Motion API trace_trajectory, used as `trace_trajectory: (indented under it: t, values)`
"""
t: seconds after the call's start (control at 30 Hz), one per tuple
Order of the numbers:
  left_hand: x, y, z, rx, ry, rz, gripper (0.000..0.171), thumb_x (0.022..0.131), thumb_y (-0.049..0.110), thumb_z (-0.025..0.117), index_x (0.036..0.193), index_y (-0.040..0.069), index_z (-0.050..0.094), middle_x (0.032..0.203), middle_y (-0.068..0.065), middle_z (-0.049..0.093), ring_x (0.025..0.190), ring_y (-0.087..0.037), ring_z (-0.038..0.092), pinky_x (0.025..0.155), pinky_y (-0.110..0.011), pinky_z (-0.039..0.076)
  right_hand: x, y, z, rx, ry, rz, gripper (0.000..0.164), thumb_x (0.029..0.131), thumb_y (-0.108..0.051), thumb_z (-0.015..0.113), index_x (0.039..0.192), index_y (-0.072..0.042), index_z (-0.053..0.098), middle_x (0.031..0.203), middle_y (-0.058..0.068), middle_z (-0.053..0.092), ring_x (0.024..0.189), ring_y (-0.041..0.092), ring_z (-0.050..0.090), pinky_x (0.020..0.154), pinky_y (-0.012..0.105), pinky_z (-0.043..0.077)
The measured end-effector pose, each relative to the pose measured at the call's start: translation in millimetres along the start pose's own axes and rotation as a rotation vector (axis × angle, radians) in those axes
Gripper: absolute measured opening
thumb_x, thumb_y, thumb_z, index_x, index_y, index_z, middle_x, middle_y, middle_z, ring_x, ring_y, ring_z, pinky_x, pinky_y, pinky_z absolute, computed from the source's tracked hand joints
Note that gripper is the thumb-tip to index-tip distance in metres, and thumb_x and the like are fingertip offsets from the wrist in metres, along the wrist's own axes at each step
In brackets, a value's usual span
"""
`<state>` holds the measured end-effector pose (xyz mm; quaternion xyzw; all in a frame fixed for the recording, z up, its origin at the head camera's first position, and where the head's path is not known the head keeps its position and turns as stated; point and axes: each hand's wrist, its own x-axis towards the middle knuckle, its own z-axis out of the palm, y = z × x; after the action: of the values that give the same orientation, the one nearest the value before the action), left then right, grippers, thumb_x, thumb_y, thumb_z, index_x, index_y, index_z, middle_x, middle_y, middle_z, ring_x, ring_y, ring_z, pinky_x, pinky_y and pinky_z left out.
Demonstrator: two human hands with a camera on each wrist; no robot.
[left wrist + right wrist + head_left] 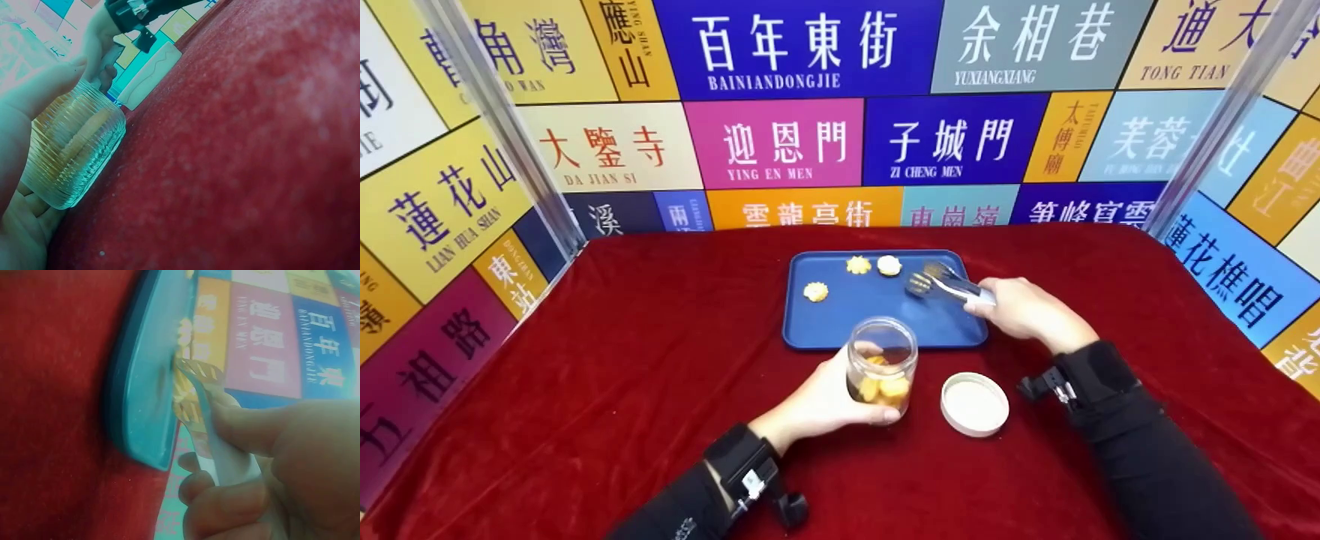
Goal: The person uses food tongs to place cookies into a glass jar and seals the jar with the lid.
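Note:
My left hand [825, 401] grips a clear ribbed jar [885, 382] with several golden cookies [883, 388] inside. The jar's mouth is uncovered and faces up. In the left wrist view the thumb lies across the front of the jar [84, 146]. My right hand [1024, 307] holds metal tongs [956, 286] with slotted ends, their two ends apart over the right part of a blue tray [877, 322]. On the tray lie a flower-shaped cookie [858, 264], another cookie [889, 265] close to the tongs, and one [815, 292] at the left.
A white round lid [975, 405] lies on the red cloth [660, 360] right of the jar, in front of the tray. Behind the cloth stands a wall [787, 142] of colourful printed name panels, with upright clear posts [502, 112] at the corners.

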<state>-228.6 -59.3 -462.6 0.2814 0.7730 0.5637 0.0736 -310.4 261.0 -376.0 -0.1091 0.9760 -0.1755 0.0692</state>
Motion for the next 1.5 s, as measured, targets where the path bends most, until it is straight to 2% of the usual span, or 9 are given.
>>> trace_trajectory:
  t: [0.17, 0.3, 0.43, 0.63, 1.1, 1.33, 1.5]
  values:
    - [-0.2, 0.2, -0.6, 0.003, 0.005, -0.002, 0.089, 0.076, 0.030, 0.098, 0.147, 0.005, 0.051, 0.127, 0.007, 0.071, 0.116, -0.010, 0.068, 0.107, -0.032, 0.051, -6.5, 2.6, 0.6, 0.009, -0.015, -0.038, 0.036, 0.105, -0.040, 0.068, 0.115, -0.005, 0.066, 0.085, 0.008, 0.058, 0.082, 0.027, 0.056, 0.074, 0.041, 0.041]
    - [-0.6, 1.2, -0.2, -0.009, -0.001, -0.009, 0.088, 0.076, 0.029, 0.098, 0.147, 0.005, 0.050, 0.127, 0.006, 0.071, 0.115, -0.010, 0.068, 0.107, -0.032, 0.051, -6.3, 6.2, 2.5, 0.020, -0.031, -0.026, 0.044, 0.104, -0.041, 0.068, 0.124, -0.003, 0.065, 0.094, 0.011, 0.062, 0.087, 0.028, 0.058, 0.076, 0.042, 0.043]
    - [-1.1, 2.5, -0.2, -0.012, -0.001, -0.016, 0.089, 0.076, 0.029, 0.098, 0.147, 0.005, 0.050, 0.126, 0.006, 0.071, 0.114, -0.010, 0.067, 0.106, -0.032, 0.052, -4.2, 8.1, 5.5, 0.037, -0.035, -0.016, 0.047, 0.104, -0.043, 0.068, 0.125, -0.001, 0.062, 0.098, 0.013, 0.063, 0.087, 0.028, 0.059, 0.075, 0.040, 0.044]
    - [-1.0, 1.2, -0.5, -0.002, 0.004, -0.017, 0.090, 0.076, 0.030, 0.098, 0.147, 0.005, 0.050, 0.126, 0.007, 0.071, 0.114, -0.010, 0.068, 0.106, -0.032, 0.052, 2.0, 6.9, 11.8, 0.036, -0.025, -0.009, 0.053, 0.104, -0.045, 0.066, 0.131, 0.000, 0.060, 0.102, 0.014, 0.063, 0.092, 0.030, 0.060, 0.079, 0.042, 0.046]
    - [-0.4, 1.3, 0.5, 0.002, -0.002, 0.000, 0.089, 0.076, 0.030, 0.098, 0.148, 0.006, 0.051, 0.129, 0.007, 0.070, 0.116, -0.009, 0.067, 0.107, -0.032, 0.051, 3.7, 11.4, 18.4, -0.008, 0.000, -0.022, 0.045, 0.105, -0.039, 0.067, 0.128, -0.001, 0.060, 0.102, 0.015, 0.064, 0.095, 0.033, 0.059, 0.084, 0.046, 0.045]
    - [-0.4, 0.5, 0.6, -0.005, -0.001, -0.005, 0.089, 0.076, 0.029, 0.098, 0.148, 0.007, 0.050, 0.129, 0.007, 0.070, 0.117, -0.009, 0.067, 0.108, -0.032, 0.051, 2.8, 13.9, 16.6, -0.025, 0.030, -0.053, 0.051, 0.105, -0.039, 0.067, 0.135, 0.002, 0.061, 0.108, 0.018, 0.066, 0.097, 0.034, 0.060, 0.085, 0.048, 0.046]
    - [-0.2, 0.1, -0.2, 0.004, -0.002, -0.002, 0.090, 0.076, 0.030, 0.098, 0.148, 0.007, 0.050, 0.129, 0.008, 0.070, 0.117, -0.009, 0.067, 0.108, -0.032, 0.051, -0.9, 15.6, 9.1, -0.014, 0.049, -0.085, 0.044, 0.105, -0.037, 0.067, 0.130, -0.001, 0.065, 0.100, 0.015, 0.065, 0.091, 0.032, 0.060, 0.080, 0.045, 0.045]
